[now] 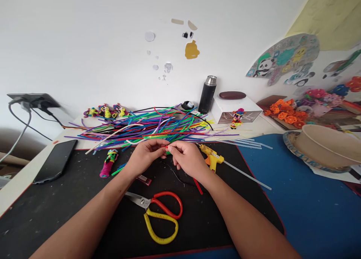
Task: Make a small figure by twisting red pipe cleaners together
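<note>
- A black work mat [56, 202] is seen spread over the desk, with a blue surface [310, 206] lying beside it on the right.
- A loose heap of coloured craft strands [152, 129] is piled along the mat's far edge, close to the white wall.
- A tan brimmed hat [324, 144] is set on the blue surface at far right, well apart from the hands.
- A dark phone [55, 160] is laid face up at the mat's left edge.
- The left hand [146, 153] is held over the middle of the mat, fingers curled in and narrowed to a pinch on a red strand [167, 148].
- The right hand [187, 159] is brought up against it, fingertips touching the left's, and is closed on the same red strand.
- The red strand is gripped between the two sets of fingertips, just in front of the heap; only its tip is shown.
- Scissors [160, 214] with one red and one yellow handle are left flat on the mat between the forearms, near the body.
- A yellow glue gun [211, 157] is laid just right of the right hand, a clear stick jutting from it.
- A black flask [208, 94] is stood upright by the wall.
- A small pink-and-green wrapped figure [108, 163] is left on the mat, left of the left hand.
</note>
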`<act>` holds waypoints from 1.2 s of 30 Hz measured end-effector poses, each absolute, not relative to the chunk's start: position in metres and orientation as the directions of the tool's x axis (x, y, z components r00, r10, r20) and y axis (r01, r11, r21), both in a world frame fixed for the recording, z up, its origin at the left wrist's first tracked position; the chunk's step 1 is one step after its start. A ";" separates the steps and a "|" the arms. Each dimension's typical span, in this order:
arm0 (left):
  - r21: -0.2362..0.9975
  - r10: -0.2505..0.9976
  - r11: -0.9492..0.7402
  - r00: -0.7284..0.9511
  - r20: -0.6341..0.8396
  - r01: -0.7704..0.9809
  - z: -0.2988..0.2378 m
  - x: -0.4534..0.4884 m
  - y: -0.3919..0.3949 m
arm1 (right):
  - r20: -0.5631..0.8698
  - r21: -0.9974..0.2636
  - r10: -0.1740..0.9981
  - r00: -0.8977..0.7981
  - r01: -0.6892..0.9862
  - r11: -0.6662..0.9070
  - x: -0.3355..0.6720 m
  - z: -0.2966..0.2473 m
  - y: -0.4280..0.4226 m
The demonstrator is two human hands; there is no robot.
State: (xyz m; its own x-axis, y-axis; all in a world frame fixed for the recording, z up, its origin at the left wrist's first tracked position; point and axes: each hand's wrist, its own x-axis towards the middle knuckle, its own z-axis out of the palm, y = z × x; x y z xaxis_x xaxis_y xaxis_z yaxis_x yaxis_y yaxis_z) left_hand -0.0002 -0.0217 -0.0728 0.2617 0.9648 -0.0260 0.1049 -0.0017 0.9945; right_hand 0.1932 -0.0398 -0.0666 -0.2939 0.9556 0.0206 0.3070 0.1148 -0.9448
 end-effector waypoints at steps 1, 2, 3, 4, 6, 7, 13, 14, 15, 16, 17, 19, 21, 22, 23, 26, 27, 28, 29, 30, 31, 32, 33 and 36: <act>0.994 0.963 -0.002 0.267 -0.028 0.112 -0.073 -0.001 -0.021 | 0.025 -0.940 0.954 -0.297 0.318 0.123 0.193 -0.067 -0.040; 0.993 0.963 -0.002 0.267 -0.029 0.116 -0.074 -0.001 -0.021 | 0.027 -0.935 0.953 -0.302 0.329 0.131 0.193 -0.068 -0.040; 0.993 0.964 -0.001 0.265 -0.031 0.119 -0.074 -0.001 -0.021 | 0.028 -0.931 0.951 -0.308 0.338 0.137 0.193 -0.068 -0.040; 0.993 0.965 0.002 0.260 -0.034 0.120 -0.074 -0.001 -0.021 | 0.030 -0.928 0.950 -0.312 0.345 0.143 0.193 -0.068 -0.040; 0.992 0.969 0.008 0.246 -0.038 0.124 -0.074 0.000 -0.021 | 0.036 -0.919 0.947 -0.318 0.362 0.156 0.193 -0.068 -0.041; 0.992 0.970 0.009 0.240 -0.039 0.125 -0.073 0.001 -0.021 | 0.041 -0.913 0.946 -0.320 0.373 0.166 0.193 -0.067 -0.042; 0.997 0.980 0.027 0.195 -0.040 0.069 -0.071 0.002 -0.021 | 0.080 -0.843 0.942 -0.326 0.483 0.238 0.190 -0.065 -0.045; 0.998 0.982 0.037 0.183 -0.045 0.044 -0.072 0.002 -0.021 | 0.083 -0.835 0.942 -0.326 0.493 0.244 0.189 -0.064 -0.046; 0.999 0.984 0.047 0.172 -0.049 0.016 -0.072 0.002 -0.021 | 0.086 -0.832 0.942 -0.326 0.496 0.247 0.189 -0.064 -0.046; 0.998 0.986 0.054 0.162 -0.051 -0.014 -0.073 0.002 -0.021 | 0.087 -0.833 0.942 -0.325 0.494 0.248 0.188 -0.063 -0.046; 0.997 0.987 0.059 0.152 -0.052 -0.043 -0.074 0.003 -0.021 | 0.087 -0.837 0.942 -0.324 0.489 0.245 0.188 -0.063 -0.046; 0.993 0.989 0.070 0.133 -0.058 -0.094 -0.074 0.004 -0.020 | 0.081 -0.843 0.943 -0.324 0.481 0.238 0.188 -0.063 -0.046; 0.987 0.990 0.090 0.116 -0.074 -0.134 -0.074 0.005 -0.020 | 0.075 -0.846 0.942 -0.326 0.480 0.234 0.188 -0.062 -0.046; 0.983 0.990 0.102 0.110 -0.086 -0.154 -0.074 0.005 -0.020 | 0.075 -0.847 0.942 -0.327 0.478 0.233 0.187 -0.062 -0.046; 0.978 0.990 0.114 0.108 -0.096 -0.173 -0.074 0.005 -0.020 | 0.075 -0.850 0.942 -0.328 0.473 0.232 0.187 -0.062 -0.046; 0.966 0.987 0.134 0.112 -0.111 -0.220 -0.073 0.005 -0.020 | 0.077 -0.864 0.940 -0.332 0.449 0.229 0.187 -0.064 -0.046; 0.963 0.987 0.138 0.113 -0.114 -0.232 -0.073 0.005 -0.020 | 0.078 -0.869 0.939 -0.334 0.439 0.228 0.187 -0.065 -0.046; 0.960 0.987 0.142 0.111 -0.118 -0.241 -0.073 0.005 -0.021 | 0.079 -0.874 0.939 -0.335 0.431 0.227 0.187 -0.065 -0.046; 0.957 0.986 0.149 0.110 -0.125 -0.248 -0.072 0.005 -0.021 | 0.079 -0.878 0.938 -0.337 0.423 0.225 0.187 -0.066 -0.046; 0.954 0.985 0.159 0.110 -0.135 -0.253 -0.072 0.005 -0.021 | 0.076 -0.881 0.938 -0.338 0.417 0.221 0.187 -0.067 -0.046; 0.951 0.983 0.170 0.110 -0.146 -0.258 -0.071 0.005 -0.021 | 0.069 -0.885 0.938 -0.340 0.413 0.215 0.187 -0.067 -0.046; 0.948 0.981 0.181 0.113 -0.156 -0.263 -0.071 0.005 -0.022 | 0.060 -0.888 0.938 -0.343 0.410 0.207 0.187 -0.068 -0.046; 0.943 0.979 0.191 0.116 -0.165 -0.271 -0.070 0.006 -0.022 | 0.052 -0.893 0.937 -0.345 0.405 0.198 0.187 -0.068 -0.045; 0.927 0.974 0.214 0.134 -0.180 -0.308 -0.069 0.006 -0.022 | 0.034 -0.912 0.933 -0.357 0.370 0.175 0.187 -0.069 -0.045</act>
State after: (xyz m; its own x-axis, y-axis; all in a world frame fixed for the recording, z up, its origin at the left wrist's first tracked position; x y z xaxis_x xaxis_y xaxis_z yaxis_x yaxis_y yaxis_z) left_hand 0.0056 -0.0219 -0.0692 0.1342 0.9744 -0.1803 -0.3083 0.2140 0.9269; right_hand 0.1873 -0.0447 -0.0685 -0.3574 0.9333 0.0335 0.3702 0.1746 -0.9124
